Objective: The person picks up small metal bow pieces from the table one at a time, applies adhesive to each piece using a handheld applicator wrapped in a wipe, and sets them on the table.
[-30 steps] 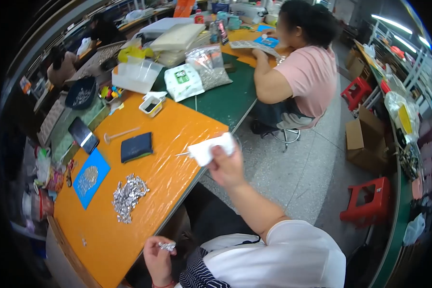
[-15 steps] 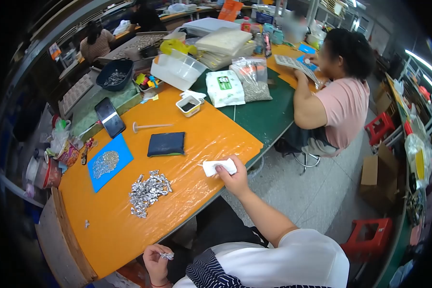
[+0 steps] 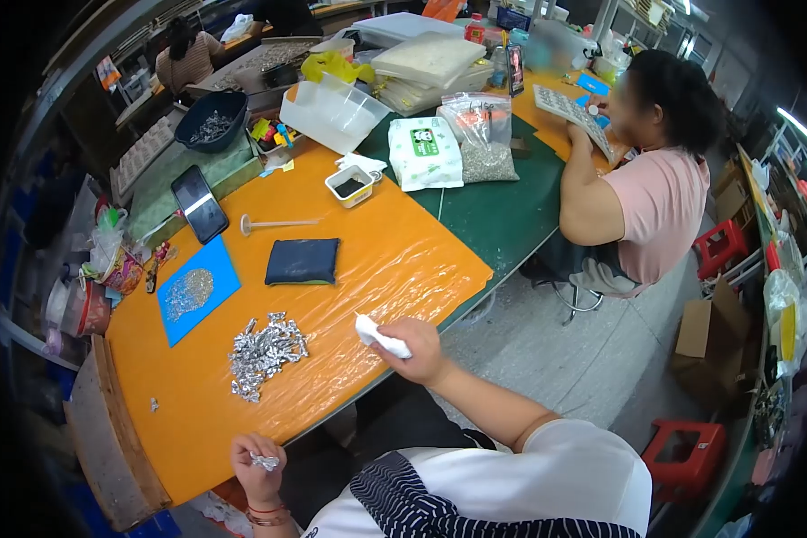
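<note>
Left hand (image 3: 258,468): by the desk's near edge, toward the left, fingers curled in and pinching some silver bits (image 3: 264,462); a red band (image 3: 269,518) circles the wrist.
Right hand (image 3: 414,351): by the near edge, further right, fingers closed round a crumpled white cloth (image 3: 382,338), the thumb lying along it.
Silver pile (image 3: 264,354): on the orange cover (image 3: 368,260) of the desk, near the near edge, between the blue sheet and the white cloth; I can't make out the shape of each piece.
Lone bit (image 3: 154,405): flat on the cover near the left edge, well apart from the pile.
Blue sheet (image 3: 215,269): left of the pile, small shiny pieces (image 3: 191,294) spread over it.
Phone (image 3: 200,204): just beyond the sheet, lying face up.
Pouch (image 3: 303,261): dark blue, beyond the pile, with a pale stick (image 3: 282,223) behind it.
Far side: a small tub (image 3: 351,186) with something black inside, then a white pack (image 3: 424,154) beside a clear bag (image 3: 486,134) of grains.
Co-worker (image 3: 650,170): pink top, seated past the desk's right corner, hands at a pale tray (image 3: 569,112).
</note>
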Motion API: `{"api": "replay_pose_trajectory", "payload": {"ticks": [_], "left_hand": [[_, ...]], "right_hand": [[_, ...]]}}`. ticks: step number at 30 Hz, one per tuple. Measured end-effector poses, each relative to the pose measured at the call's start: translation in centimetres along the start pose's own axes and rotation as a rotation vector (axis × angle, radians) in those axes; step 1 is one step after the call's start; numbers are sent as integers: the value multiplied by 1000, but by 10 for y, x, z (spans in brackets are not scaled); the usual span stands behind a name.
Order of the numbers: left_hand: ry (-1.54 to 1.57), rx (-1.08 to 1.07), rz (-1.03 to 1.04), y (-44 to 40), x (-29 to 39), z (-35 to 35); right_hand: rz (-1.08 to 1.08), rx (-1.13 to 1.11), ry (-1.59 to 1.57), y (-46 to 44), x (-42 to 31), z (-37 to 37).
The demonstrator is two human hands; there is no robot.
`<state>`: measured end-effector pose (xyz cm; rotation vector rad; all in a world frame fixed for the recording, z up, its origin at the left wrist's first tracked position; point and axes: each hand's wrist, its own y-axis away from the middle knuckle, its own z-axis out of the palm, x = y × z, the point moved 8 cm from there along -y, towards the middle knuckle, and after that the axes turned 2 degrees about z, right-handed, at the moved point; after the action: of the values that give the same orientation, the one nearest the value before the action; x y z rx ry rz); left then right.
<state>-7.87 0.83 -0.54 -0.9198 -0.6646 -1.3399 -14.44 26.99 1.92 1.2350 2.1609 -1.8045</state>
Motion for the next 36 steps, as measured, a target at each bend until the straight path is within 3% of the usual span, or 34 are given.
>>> {"api": "replay_pose_trajectory", "payload": {"ticks": [4, 6, 9, 15, 21, 23, 25, 33, 36], "left_hand": [[180, 52, -29, -13, -3, 7], [437, 62, -22, -19, -6, 9], [499, 38, -80, -24, -13, 13], [341, -53, -224, -37, -35, 28], [214, -9, -391, -50, -46, 42], [237, -36, -400, -53, -51, 43], [636, 154, -421, -51, -62, 25], [568, -48, -527, -46, -75, 28], [704, 33, -567, -46, -78, 27]], "right_hand": [[-20, 5, -66, -3, 1, 0], [-10, -17, -84, -4, 0, 0], [44, 20, -47, -2, 9, 0], [75, 40, -10, -3, 12, -4], [104, 105, 5, -1, 12, -7], [81, 140, 15, 0, 11, -8], [56, 139, 25, 2, 10, -8], [56, 274, 57, 10, 5, -17], [94, 280, 25, 16, 12, -14]]}}
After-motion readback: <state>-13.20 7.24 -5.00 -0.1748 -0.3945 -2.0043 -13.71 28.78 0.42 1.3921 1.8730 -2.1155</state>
